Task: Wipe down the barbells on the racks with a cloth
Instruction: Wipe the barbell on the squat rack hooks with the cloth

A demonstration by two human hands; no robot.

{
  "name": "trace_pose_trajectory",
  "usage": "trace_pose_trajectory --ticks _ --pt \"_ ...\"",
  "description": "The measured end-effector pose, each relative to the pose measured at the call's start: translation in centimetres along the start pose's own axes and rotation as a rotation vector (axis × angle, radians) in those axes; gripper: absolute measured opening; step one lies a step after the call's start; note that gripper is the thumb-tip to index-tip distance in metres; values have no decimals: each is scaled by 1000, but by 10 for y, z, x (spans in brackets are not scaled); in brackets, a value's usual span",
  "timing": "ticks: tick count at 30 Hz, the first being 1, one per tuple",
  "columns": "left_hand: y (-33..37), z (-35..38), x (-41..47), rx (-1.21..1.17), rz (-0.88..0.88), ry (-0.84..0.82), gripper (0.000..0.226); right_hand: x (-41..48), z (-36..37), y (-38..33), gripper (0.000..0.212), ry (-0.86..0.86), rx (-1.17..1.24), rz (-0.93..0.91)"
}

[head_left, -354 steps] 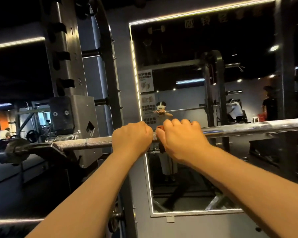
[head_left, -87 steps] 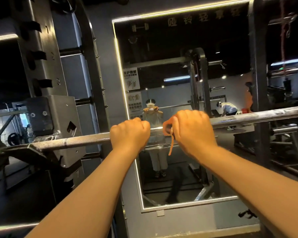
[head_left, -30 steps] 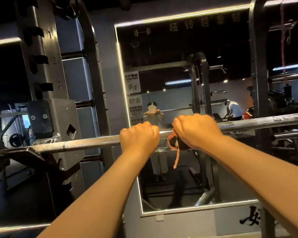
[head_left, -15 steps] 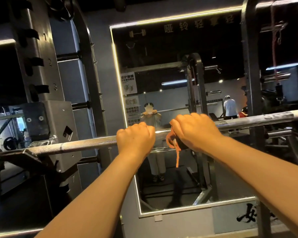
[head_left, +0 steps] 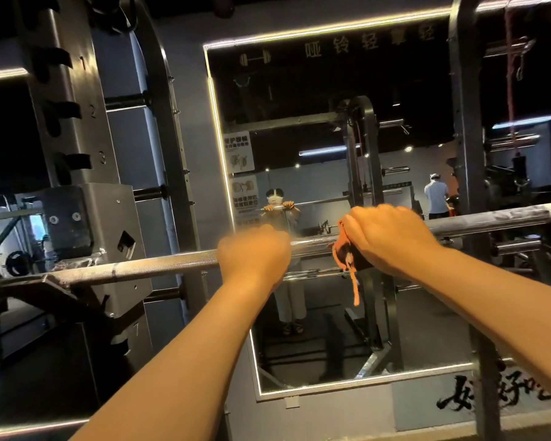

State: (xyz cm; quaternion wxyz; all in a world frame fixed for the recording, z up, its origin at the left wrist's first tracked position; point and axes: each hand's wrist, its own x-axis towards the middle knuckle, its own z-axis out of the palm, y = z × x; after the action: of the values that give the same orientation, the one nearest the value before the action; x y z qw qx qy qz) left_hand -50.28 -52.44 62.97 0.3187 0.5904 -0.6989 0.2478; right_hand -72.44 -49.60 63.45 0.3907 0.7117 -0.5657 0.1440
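The long knurled steel barbell (head_left: 159, 267) runs sideways from the grey rack hook (head_left: 109, 218). Farther from the hook, the right grip (head_left: 392, 240) wraps the orange cloth (head_left: 345, 253) round it; the left grip (head_left: 255, 256) clasps bare bar.

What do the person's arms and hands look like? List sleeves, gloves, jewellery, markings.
No sleeve shows on the left forearm or right forearm; both are bare to the frame edge. The left hand and right hand wear no gloves. No watch, ring or wristband is visible, though the left hand is blurred.
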Motion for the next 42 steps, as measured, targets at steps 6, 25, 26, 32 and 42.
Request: trace_pose_trajectory --ticks 6,25,26,32,42 --pt "5 -3 -3 7 11 -1 36 10 -4 -28 32 30 98 143" --pt "0 0 -5 -49 9 17 36 -21 40 -24 46 347 202 157" --pt "0 -2 -5 -48 21 8 36 -20 37 -18 49 297 205 135" --pt "10 -14 0 -34 18 -116 30 2 -6 -10 31 16 57 13" --pt "39 -10 9 -94 14 -135 31 -20 44 -14 44 351 174 92"
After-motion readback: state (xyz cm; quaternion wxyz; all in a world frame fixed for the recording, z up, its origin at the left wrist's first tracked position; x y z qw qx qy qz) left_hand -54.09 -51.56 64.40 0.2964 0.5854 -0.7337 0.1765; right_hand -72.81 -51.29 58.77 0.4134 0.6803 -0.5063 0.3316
